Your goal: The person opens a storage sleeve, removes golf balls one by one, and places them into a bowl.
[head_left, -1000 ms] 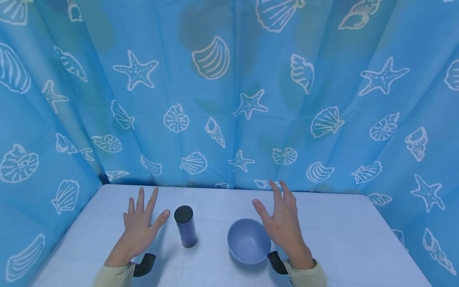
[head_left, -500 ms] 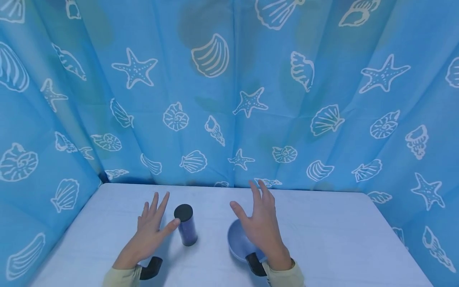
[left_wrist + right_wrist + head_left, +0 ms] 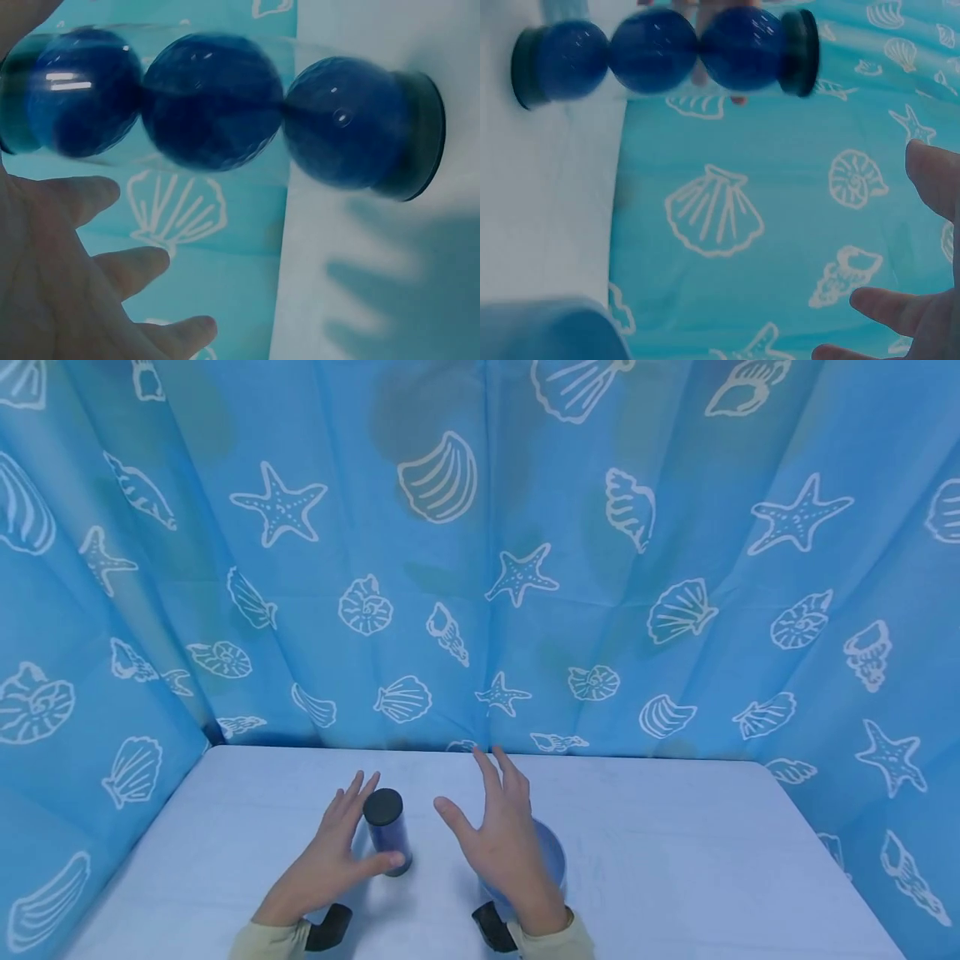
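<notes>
A clear tube of blue balls (image 3: 212, 101) with dark end caps stands upright on the table; three balls show inside it in the wrist views. My left hand (image 3: 327, 858) is spread around its left side, thumb in front of the tube and fingers behind to the left, not curled round it. My right hand (image 3: 501, 839) hovers with fingers apart, right of the tube and over a blue bowl (image 3: 553, 852). The hand and wrist hide much of that bowl in the head view. In the right wrist view, the bowl's rim (image 3: 555, 319) shows at the lower left.
A white-covered table (image 3: 660, 843) carries the tube and bowl. Behind and at both sides hangs a blue curtain (image 3: 480, 552) with white shell and starfish drawings. A black wrist-camera mount sits at each sleeve.
My left hand has moved right until its thumb and fingers straddle the tube. The right hand has moved left, across the bowl towards the tube. Tube and bowl have stayed in place.
</notes>
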A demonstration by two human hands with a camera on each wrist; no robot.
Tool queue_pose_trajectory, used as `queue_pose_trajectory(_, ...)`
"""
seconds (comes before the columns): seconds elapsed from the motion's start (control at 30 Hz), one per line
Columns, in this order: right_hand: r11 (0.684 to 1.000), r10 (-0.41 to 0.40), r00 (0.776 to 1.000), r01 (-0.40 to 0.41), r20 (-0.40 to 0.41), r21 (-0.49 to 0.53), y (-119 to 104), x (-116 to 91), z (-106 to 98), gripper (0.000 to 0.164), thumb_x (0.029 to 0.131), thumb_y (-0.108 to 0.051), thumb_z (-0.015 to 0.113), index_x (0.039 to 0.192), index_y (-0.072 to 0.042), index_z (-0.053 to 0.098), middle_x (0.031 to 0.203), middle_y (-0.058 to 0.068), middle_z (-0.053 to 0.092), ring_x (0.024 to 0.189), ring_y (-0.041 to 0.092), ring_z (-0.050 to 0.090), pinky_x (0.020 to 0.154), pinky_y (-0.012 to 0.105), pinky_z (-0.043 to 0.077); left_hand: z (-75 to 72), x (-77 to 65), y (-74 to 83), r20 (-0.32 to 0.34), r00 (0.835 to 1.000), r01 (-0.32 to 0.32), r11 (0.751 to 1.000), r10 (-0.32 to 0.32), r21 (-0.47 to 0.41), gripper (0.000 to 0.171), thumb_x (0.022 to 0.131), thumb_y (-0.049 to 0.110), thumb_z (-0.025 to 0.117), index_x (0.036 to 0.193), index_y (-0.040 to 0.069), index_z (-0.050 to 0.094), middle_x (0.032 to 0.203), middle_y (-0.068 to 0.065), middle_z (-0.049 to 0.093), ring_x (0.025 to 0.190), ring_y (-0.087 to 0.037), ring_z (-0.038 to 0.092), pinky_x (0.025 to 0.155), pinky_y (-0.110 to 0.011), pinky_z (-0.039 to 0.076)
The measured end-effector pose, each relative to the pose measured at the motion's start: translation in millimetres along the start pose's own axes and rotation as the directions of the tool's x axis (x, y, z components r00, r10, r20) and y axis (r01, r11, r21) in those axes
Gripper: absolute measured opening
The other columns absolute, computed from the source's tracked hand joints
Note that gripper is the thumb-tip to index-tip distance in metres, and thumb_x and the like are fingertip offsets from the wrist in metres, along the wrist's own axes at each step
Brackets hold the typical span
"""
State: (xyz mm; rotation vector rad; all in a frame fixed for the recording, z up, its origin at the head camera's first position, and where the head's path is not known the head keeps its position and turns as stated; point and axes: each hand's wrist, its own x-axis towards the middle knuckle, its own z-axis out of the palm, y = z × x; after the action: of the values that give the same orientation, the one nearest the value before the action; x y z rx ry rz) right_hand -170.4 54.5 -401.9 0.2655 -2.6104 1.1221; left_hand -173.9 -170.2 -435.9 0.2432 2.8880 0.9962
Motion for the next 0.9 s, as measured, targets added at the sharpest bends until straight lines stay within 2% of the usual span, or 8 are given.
queue_pose_trajectory(0.17, 1.000, -0.005, 1.000, 0.005, 0.018, -0.031, -4, -2, 9, 0.081, 0.081, -0.071, 0.044, 0.144, -0.021, 0.032, 0.150, 0.007, 0.021, 0.136, 0.027, 0.021, 0.098, 0.057, 0.035, 5.5, 1.3, -0.8, -0.013, 0.999, -0.050, 0.998, 0.049, -0.043, 0.105, 0.069, 0.063, 0.068, 0.149, 0.028, 0.010, 0.155, -0.012, 0.003, 0.137, -0.046, 0.002, 0.097, -0.072, 0.015)
queue_pose_trajectory(0.27, 0.999, -0.027, 0.999, 0.028, 0.019, -0.024, -5, -3, 14, 0.081, 0.081, -0.072, 0.042, 0.143, -0.020, 0.033, 0.150, 0.008, 0.022, 0.135, 0.028, 0.023, 0.097, 0.057, 0.036, 7.8, 2.3, -2.4, -0.020, 0.997, -0.072, 0.995, 0.071, -0.065, 0.107, 0.068, 0.062, 0.070, 0.149, 0.026, 0.011, 0.155, -0.011, 0.007, 0.138, -0.042, 0.008, 0.100, -0.069, 0.018)
queue_pose_trajectory(0.4, 0.999, -0.042, 0.998, 0.041, 0.042, 0.017, -8, -5, 18, 0.080, 0.082, -0.071, 0.043, 0.143, -0.021, 0.033, 0.150, 0.007, 0.022, 0.135, 0.026, 0.023, 0.099, 0.055, 0.035, 10.6, 4.1, -3.6, -0.031, 0.997, -0.067, 0.992, 0.064, -0.104, 0.107, 0.065, 0.058, 0.075, 0.148, 0.022, 0.018, 0.152, -0.008, 0.022, 0.137, -0.033, 0.022, 0.102, -0.062, 0.025)
queue_pose_trajectory(0.53, 0.997, -0.056, 0.996, 0.053, 0.069, 0.051, -11, -7, 22, 0.079, 0.083, -0.069, 0.043, 0.144, -0.022, 0.031, 0.150, 0.006, 0.021, 0.136, 0.025, 0.022, 0.100, 0.055, 0.034, 13.2, 6.3, -3.6, -0.028, 0.999, -0.035, 0.985, 0.031, -0.169, 0.093, 0.065, 0.046, 0.081, 0.141, 0.018, 0.035, 0.139, -0.008, 0.045, 0.126, -0.030, 0.043, 0.096, -0.054, 0.040)
queue_pose_trajectory(0.63, 0.996, -0.072, 0.994, 0.068, 0.078, 0.062, -12, -8, 24, 0.077, 0.084, -0.068, 0.043, 0.144, -0.023, 0.030, 0.149, 0.006, 0.022, 0.136, 0.025, 0.022, 0.101, 0.055, 0.033, 14.6, 8.2, -4.2, -0.028, 0.999, -0.025, 0.977, 0.019, -0.212, 0.077, 0.066, 0.035, 0.083, 0.131, 0.015, 0.046, 0.126, -0.007, 0.055, 0.115, -0.027, 0.053, 0.087, -0.048, 0.049)
queue_pose_trajectory(0.73, 0.993, -0.088, 0.993, 0.082, 0.075, 0.080, -13, -9, 26, 0.073, 0.085, -0.065, 0.045, 0.143, -0.024, 0.030, 0.148, 0.006, 0.024, 0.135, 0.025, 0.023, 0.100, 0.054, 0.034, 15.0, 9.5, -5.5, -0.040, 0.999, -0.040, 0.973, 0.032, -0.228, 0.064, 0.068, 0.029, 0.082, 0.122, 0.015, 0.052, 0.117, -0.004, 0.060, 0.106, -0.023, 0.058, 0.082, -0.044, 0.052)
queue_pose_trajectory(0.9, 0.987, -0.118, 0.991, 0.111, 0.058, 0.116, -14, -12, 30, 0.068, 0.086, -0.058, 0.051, 0.142, -0.025, 0.032, 0.146, 0.006, 0.028, 0.132, 0.023, 0.027, 0.100, 0.052, 0.035, 16.4, 10.4, -7.6, -0.053, 0.997, -0.069, 0.969, 0.058, -0.238, 0.053, 0.070, 0.029, 0.081, 0.116, 0.020, 0.056, 0.108, 0.003, 0.063, 0.101, -0.018, 0.060, 0.080, -0.043, 0.053)
